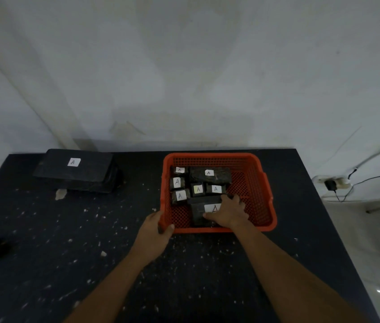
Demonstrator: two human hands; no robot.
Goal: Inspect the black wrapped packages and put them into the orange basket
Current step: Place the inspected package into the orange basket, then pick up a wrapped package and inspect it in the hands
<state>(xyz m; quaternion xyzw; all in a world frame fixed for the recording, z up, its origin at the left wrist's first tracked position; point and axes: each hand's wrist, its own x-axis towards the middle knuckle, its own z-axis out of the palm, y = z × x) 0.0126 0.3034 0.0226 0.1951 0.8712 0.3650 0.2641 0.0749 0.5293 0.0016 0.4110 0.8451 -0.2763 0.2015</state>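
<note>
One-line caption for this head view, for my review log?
Right hand rests on a labelled black package in the orange basket, left hand gripping the basket's near rim.

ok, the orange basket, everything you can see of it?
The orange basket looks like rectangular plastic, with perforated mesh walls and floor and a solid rim. It sits upright on the dark table, right of centre. The left hand grips its near-left corner; the right hand reaches inside, resting on a black package among several labelled A.
</note>
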